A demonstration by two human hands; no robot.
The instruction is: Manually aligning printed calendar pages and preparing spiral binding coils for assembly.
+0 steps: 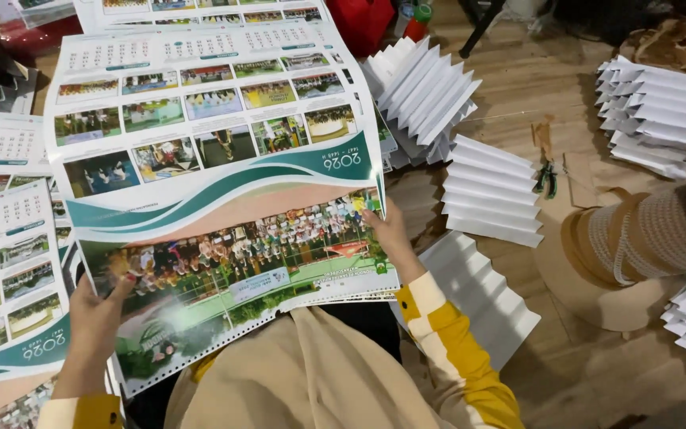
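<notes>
The calendar sheet fills the centre of the frame, held by its near edge over the person's lap and running away toward the upper left. It looks like a large, glossy printed sheet: light, floppy, likely slick, and easy to crease or tear along the punched holes at its lower edge. Its far part sags and curves, so it would probably handle best gripped at two opposite edges, as it is here.

The left hand, at lower left, pinches the sheet's left margin, thumb on top over the printed photo and fingers hidden beneath. The right hand, just right of centre, is closed on the right edge in the same way, wrist bent and forearm in a yellow and white sleeve reaching up from the bottom.

More sheets lie at far left. Pleated white paper fans rest on the wooden floor at upper right, near small pliers. Another person's striped sleeve enters from the right edge.
</notes>
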